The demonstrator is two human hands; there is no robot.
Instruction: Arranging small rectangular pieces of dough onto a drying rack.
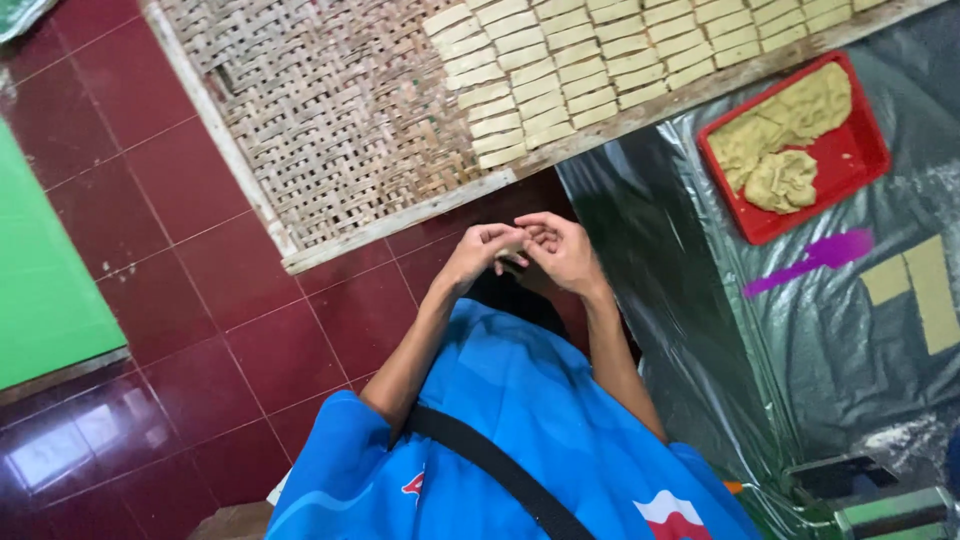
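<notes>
Together, both hands — left hand (478, 255), right hand (560, 250) — pinch a small dough piece (513, 247), shaping it near the woven bamboo tray (330, 110) of cut strips (560, 75).

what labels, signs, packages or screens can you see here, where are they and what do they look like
No packages, signs or screens show.
Patch: on the blue shirt, bottom of view, red and white.
Mark: on the same shirt, lower left, small and red, too small to make out.
Hands: the left hand and right hand meet over the red tile floor, pinching a small pale piece.
</notes>
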